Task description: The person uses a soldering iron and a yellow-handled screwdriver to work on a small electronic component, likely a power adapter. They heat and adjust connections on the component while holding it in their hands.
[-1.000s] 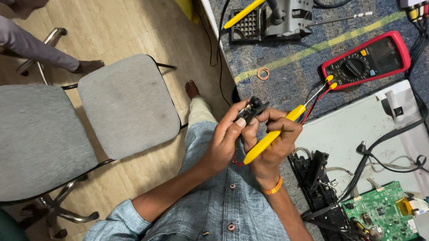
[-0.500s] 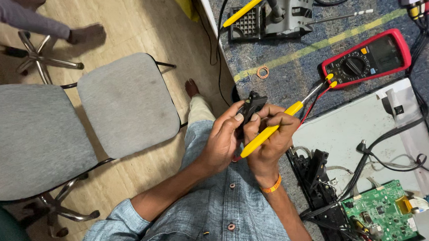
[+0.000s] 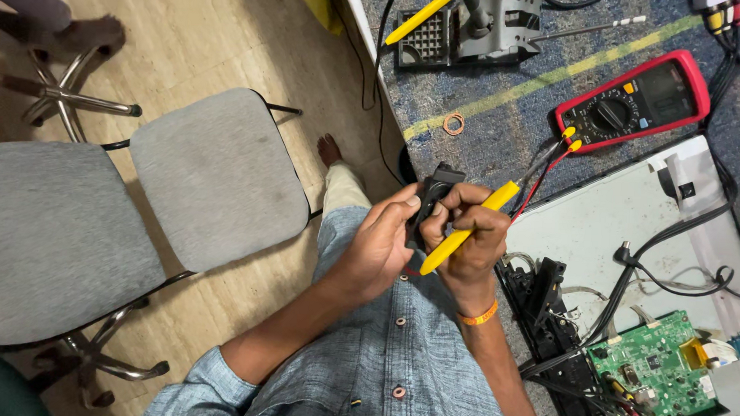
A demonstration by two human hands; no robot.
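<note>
My left hand (image 3: 381,246) grips a small black plastic part (image 3: 432,192) held up in front of my chest. My right hand (image 3: 470,238) is closed around a yellow-handled tool (image 3: 467,228) that lies slanted across the fingers, and its thumb also presses on the black part. Both hands touch each other over my lap, just off the edge of the workbench (image 3: 509,122). The tool's tip is hidden behind the fingers.
A red multimeter (image 3: 637,100) with red and black leads lies on the blue mat. A grey soldering stand (image 3: 481,24) with a yellow tool sits at the back. A green circuit board (image 3: 661,379) and black cables lie right. Two grey chairs (image 3: 211,174) stand left; another person's foot (image 3: 92,33) is beyond.
My hands stay together and have turned the black part slightly. The other person's legs at the upper left have shifted, and a chair base has come into view there.
</note>
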